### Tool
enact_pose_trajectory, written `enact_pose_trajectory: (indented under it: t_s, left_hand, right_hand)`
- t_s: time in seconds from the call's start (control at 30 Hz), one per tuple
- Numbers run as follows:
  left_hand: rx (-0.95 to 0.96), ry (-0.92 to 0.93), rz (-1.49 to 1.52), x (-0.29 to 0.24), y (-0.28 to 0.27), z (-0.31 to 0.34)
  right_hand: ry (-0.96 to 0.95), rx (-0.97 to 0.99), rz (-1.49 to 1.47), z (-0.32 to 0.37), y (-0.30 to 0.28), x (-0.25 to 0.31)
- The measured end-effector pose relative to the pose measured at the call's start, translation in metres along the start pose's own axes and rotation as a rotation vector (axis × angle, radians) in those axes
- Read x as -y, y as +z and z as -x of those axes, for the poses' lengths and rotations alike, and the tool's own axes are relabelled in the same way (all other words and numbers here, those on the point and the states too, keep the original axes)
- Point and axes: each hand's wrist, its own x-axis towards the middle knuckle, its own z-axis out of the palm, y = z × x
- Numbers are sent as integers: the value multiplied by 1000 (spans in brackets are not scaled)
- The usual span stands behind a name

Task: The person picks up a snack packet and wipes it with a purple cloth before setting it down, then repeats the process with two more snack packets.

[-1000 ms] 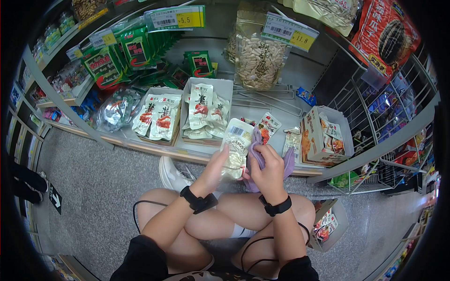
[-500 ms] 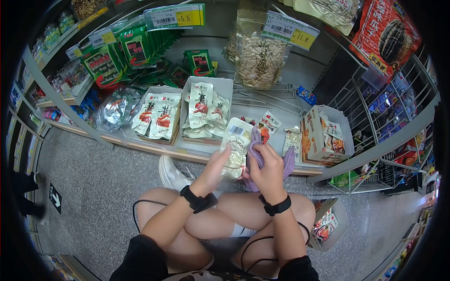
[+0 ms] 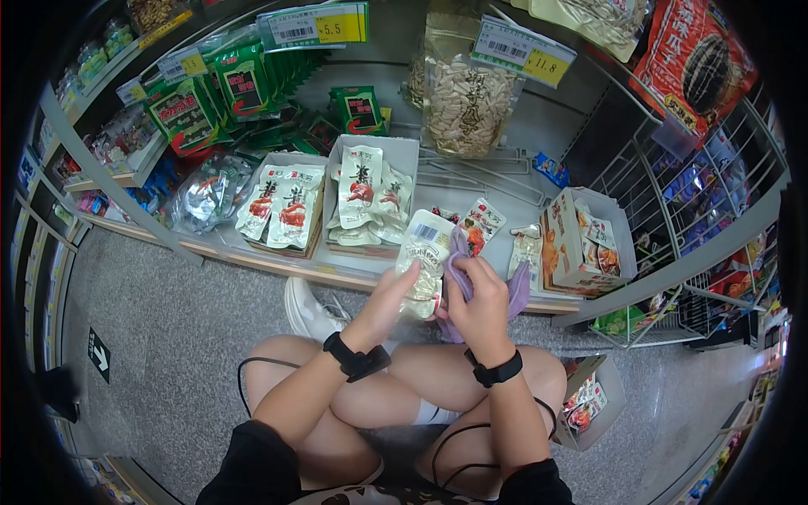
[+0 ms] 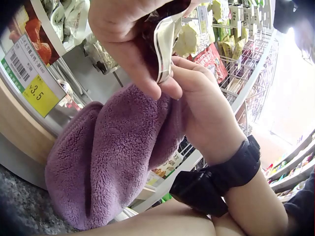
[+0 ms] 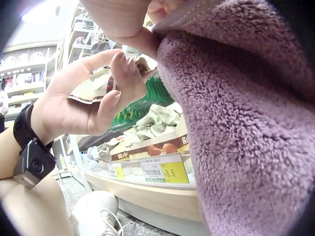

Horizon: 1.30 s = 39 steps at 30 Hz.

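Note:
My left hand (image 3: 387,301) holds a pale vacuum-sealed snack packet (image 3: 427,231) by its edge, thumb over the front, with its barcode end tilted up toward the shelf. A purple plush cloth (image 3: 519,290) is bunched in my right hand (image 3: 482,305), the fingers pinching it right beside the packet's right edge. In the left wrist view the cloth (image 4: 118,162) hangs in thick folds below both hands. Seen from the right wrist, the left hand (image 5: 64,105) has its fingers curled round the packet (image 5: 91,87), and the cloth (image 5: 246,128) fills the right side.
Two open boxes of similar packets (image 3: 316,206) (image 3: 335,240) stand on the low shelf (image 3: 353,278). Loose packets (image 3: 483,225) lie behind the hands. Another box (image 3: 562,252) stands right, beside a wire rack (image 3: 673,227). On the floor by my knee is a box of packets (image 3: 608,421).
Both hands keep almost the same pose around the packet and cloth. At the far left, a passer-by's dark-clothed legs have shifted downward toward the edge of the head view.

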Motion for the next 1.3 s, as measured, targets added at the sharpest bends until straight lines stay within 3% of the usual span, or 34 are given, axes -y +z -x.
enact_pose_trajectory:
  t_s: [1.3]
  left_hand:
    - [-18,15,-46,4,-1,-1]
  right_hand:
    - [29,9,7,2,6,-1]
